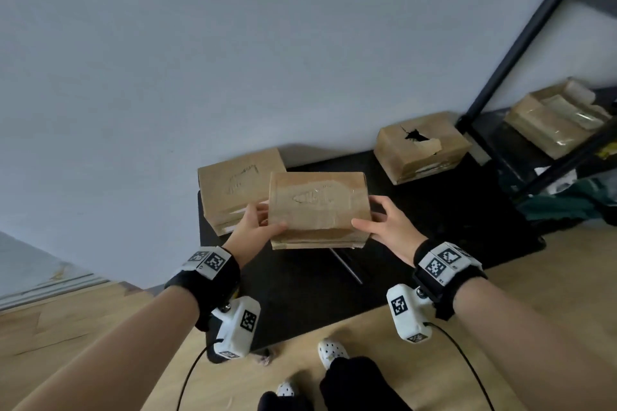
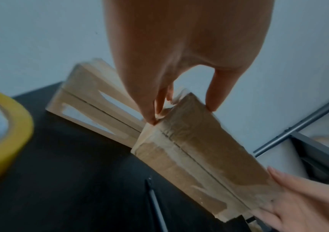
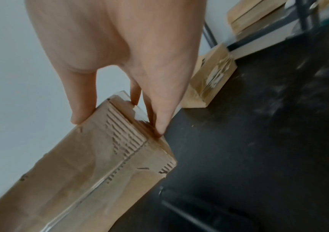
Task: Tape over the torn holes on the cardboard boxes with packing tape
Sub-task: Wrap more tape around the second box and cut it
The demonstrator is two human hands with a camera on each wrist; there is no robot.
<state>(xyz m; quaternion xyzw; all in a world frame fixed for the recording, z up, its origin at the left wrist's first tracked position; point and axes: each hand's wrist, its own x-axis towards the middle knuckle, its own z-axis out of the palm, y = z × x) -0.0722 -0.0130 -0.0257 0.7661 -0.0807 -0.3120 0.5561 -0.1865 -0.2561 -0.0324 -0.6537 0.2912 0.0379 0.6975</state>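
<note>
Both hands carry a taped cardboard box (image 1: 319, 207) above the black mat (image 1: 300, 294). My left hand (image 1: 257, 222) grips its left end, thumb on top and fingers on the end face. My right hand (image 1: 384, 222) grips its right end the same way. Clear tape covers a patched tear on its top. The box (image 2: 195, 157) also fills the left wrist view and the box (image 3: 92, 172) the right wrist view. A second taped box (image 1: 233, 183) lies behind it by the wall. A box with an open torn hole (image 1: 419, 147) sits at the back right. A yellow tape roll (image 2: 0, 133) hangs near my left wrist.
A thin metal rod or blade (image 1: 347, 265) lies on the mat under the held box. A black metal shelf (image 1: 521, 53) stands at the right, with another taped box (image 1: 557, 120) on it. Wooden floor (image 1: 83, 327) surrounds the mat; my feet (image 1: 329, 352) are near its front edge.
</note>
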